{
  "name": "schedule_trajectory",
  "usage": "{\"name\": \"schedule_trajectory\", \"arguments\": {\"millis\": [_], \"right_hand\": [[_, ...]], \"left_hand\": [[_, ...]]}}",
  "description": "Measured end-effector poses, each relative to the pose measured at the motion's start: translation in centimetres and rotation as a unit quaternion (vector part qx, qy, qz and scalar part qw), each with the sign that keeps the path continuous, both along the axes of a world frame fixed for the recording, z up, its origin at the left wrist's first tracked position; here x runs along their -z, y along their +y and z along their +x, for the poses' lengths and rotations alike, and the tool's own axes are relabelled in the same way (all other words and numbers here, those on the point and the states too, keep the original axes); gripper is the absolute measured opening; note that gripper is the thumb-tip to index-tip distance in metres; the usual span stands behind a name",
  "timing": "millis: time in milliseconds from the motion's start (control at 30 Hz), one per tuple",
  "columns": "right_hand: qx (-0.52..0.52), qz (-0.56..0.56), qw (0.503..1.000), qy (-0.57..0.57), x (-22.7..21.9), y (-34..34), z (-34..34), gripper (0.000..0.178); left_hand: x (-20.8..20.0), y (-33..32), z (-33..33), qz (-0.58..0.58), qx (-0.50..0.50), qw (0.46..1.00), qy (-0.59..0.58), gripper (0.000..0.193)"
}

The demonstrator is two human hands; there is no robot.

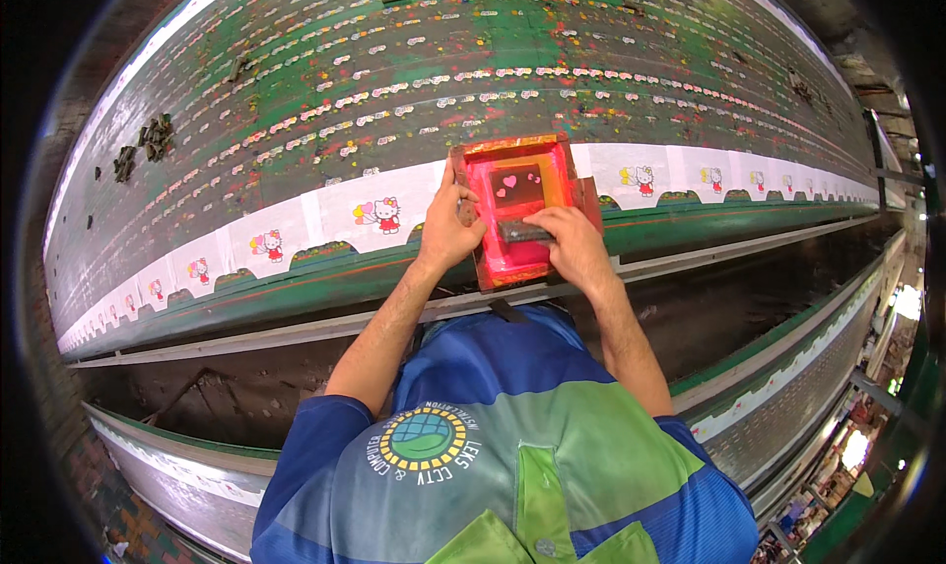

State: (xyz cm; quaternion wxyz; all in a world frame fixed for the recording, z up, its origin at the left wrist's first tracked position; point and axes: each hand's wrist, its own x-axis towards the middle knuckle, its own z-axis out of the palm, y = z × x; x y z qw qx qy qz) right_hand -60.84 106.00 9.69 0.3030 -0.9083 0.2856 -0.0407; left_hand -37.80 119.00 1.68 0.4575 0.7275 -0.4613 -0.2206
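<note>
Here, frame [520, 212] is gripped at its left edge by left hand [448, 231] | squeegee [522, 232] is clasped by right hand [574, 247], inside frame | white strip [296, 229] lies under frame, on table [493, 42]

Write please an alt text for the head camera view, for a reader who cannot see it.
A person's left hand steadies a red wooden-framed printing screen while the right hand grips a dark squeegee inside it. The screen lies on a white fabric strip printed with cartoon cats, along a long green paint-stained table.
</note>
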Motion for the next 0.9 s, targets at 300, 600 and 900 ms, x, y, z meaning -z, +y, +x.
{"name": "schedule_trajectory", "arguments": {"millis": [300, 600, 900], "right_hand": [[0.013, -0.016, 0.999, -0.041, -1.2, 0.8, -2.6, 0.052], [0.034, -0.032, 0.997, -0.063, -1.8, -10.8, -15.1, 0.048], [0.02, -0.023, 0.997, -0.065, -0.5, -15.9, -20.2, 0.043]], "left_hand": [[-1.8, -1.1, -1.7, -0.009, -0.014, 0.999, 0.045, 0.027], [-2.9, -12.4, -15.2, -0.032, -0.006, 0.997, 0.066, 0.028], [-0.8, -17.7, -19.0, 0.023, -0.006, 0.978, 0.207, 0.031]]}}
